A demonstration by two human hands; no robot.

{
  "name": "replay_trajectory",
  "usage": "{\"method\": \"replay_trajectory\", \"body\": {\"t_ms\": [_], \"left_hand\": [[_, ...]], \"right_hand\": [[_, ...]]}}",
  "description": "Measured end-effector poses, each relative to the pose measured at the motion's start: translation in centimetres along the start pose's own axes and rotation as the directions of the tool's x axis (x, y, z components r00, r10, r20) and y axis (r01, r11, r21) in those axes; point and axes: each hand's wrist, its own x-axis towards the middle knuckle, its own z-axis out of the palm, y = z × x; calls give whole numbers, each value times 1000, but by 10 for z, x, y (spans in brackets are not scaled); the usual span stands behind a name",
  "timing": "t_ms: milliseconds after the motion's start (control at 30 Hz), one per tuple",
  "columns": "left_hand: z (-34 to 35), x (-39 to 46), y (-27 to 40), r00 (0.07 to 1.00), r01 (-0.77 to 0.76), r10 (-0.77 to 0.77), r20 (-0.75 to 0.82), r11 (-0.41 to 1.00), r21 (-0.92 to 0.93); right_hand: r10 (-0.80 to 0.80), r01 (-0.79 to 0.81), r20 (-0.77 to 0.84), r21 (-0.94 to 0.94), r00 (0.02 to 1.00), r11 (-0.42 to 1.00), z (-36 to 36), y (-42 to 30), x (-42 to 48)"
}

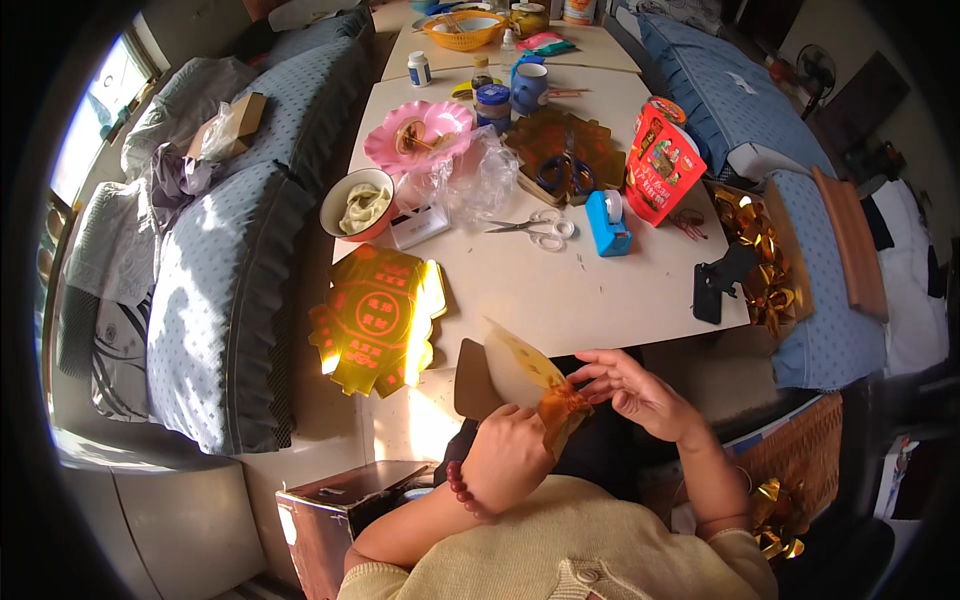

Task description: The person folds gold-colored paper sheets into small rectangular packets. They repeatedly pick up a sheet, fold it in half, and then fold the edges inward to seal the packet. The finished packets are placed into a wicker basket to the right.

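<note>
My left hand [511, 454], with a red bead bracelet on its wrist, is closed on a partly folded gold foil-paper sheet [561, 409]. My right hand [636, 391] is beside the sheet's right edge, its fingers spread; whether the fingertips touch the foil cannot be told. A brown card piece [474, 381] stands just left of the sheet. On the table's near left corner lies a stack of die-cut gold foil sheets [375, 319] with red printing. White-handled scissors [541, 227] and a blue tape dispenser [608, 225] lie farther back on the table [510, 300].
Behind are a pink scalloped dish [420, 135], a bowl with food [358, 202], crumpled clear plastic [484, 176], dark-handled scissors [568, 169] on more foil sheets, a red pouch [661, 169] and a blue mug [529, 88]. At right are a phone holder [720, 281] and a box of folded gold pieces [799, 300].
</note>
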Motion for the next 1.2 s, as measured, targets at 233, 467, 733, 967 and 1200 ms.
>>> {"method": "replay_trajectory", "body": {"t_ms": [233,467,733,967,1200], "left_hand": [[16,3,13,844,-401,222,488,865,301],[31,-4,4,801,-481,301,518,838,257],[31,10,18,696,-560,292,656,793,242],[-1,9,-18,922,-372,279,-267,829,-418],[38,-19,-25,825,346,-458,331,-54,-937]], "right_hand": [[50,-54,32,152,998,987,34,47,11],[87,-79,-4,386,996,919,38,75,2],[152,-159,51,251,987,955,26,41,13],[195,-123,-45,632,980,765,15,71,-2],[118,-89,1,661,993,745,23,61,12]]}}
